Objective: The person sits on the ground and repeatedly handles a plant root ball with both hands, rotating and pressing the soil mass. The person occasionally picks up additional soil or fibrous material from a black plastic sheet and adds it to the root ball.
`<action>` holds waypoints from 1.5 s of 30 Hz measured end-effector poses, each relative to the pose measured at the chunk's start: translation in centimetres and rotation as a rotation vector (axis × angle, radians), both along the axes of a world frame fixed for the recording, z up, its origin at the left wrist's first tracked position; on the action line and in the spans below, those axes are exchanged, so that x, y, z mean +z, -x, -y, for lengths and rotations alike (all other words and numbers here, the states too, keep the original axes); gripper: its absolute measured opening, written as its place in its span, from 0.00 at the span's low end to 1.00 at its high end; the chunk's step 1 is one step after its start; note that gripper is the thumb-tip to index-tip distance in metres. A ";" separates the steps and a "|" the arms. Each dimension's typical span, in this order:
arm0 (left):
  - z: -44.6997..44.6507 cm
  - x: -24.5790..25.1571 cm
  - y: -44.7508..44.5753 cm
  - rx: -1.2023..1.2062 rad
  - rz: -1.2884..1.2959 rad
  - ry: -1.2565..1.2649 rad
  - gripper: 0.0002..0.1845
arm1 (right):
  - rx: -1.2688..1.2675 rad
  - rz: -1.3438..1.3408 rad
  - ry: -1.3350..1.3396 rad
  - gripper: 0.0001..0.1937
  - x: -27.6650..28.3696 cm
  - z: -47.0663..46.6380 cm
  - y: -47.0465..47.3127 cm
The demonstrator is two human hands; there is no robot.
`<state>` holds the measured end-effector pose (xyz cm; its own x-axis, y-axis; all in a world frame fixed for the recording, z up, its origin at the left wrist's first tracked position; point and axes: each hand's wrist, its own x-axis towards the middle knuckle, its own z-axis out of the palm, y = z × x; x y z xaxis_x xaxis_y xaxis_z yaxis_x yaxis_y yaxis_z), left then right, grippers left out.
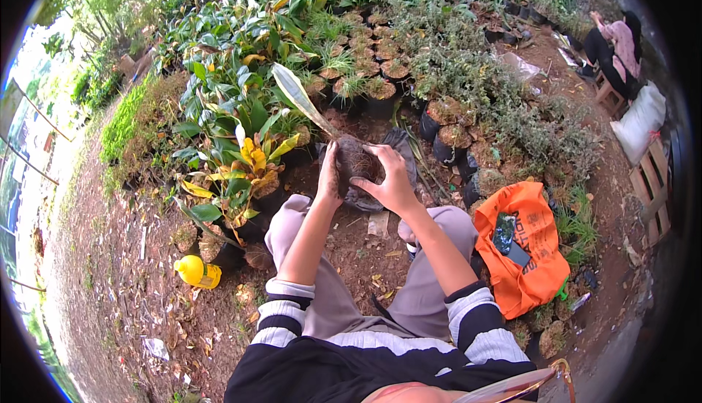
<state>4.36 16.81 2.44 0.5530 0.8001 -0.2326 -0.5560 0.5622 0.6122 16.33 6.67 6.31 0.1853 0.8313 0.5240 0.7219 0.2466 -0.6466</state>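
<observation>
Between my two hands is a dark, root-bound soil ball [357, 163], with one long pale-edged leaf [300, 96] rising from its top towards the upper left. My left hand [330, 175] presses flat along the ball's left side, with soil on the skin. Curved around the right side is my right hand [390, 177], its thumb low on the ball and its fingers near the top. Behind and below the ball, a black plastic bag [403, 148] lies crumpled on the soil. Cut or fallen long leaves [425, 167] lie to its right.
Leafy potted plants [241, 107] crowd ahead and left; bagged soil pots [454, 137] stand right. A yellow bottle [198, 272] is at the left. An orange bag [521, 282] bearing writing, with a phone [503, 233] on it, lies right. Another person [617, 46] sits far right near a white sack [641, 118].
</observation>
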 end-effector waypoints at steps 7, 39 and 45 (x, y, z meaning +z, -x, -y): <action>5.3 4.2 1.0 -0.076 0.015 -0.074 0.24 | 0.050 -0.067 -0.052 0.28 4.3 5.1 1.2; -9.3 1.7 -1.4 -0.107 -0.012 0.124 0.26 | 0.138 -0.458 0.481 0.29 -7.3 -8.4 -16.7; -15.9 -7.3 -5.3 0.022 -0.119 0.255 0.26 | 0.009 -0.460 0.769 0.28 -25.9 -16.7 -22.4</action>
<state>9.63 32.74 -4.86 0.4928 0.7191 -0.4900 -0.5028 0.6949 0.5141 38.71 23.40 -19.57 0.2313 0.9245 -0.3030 0.3509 -0.3698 -0.8603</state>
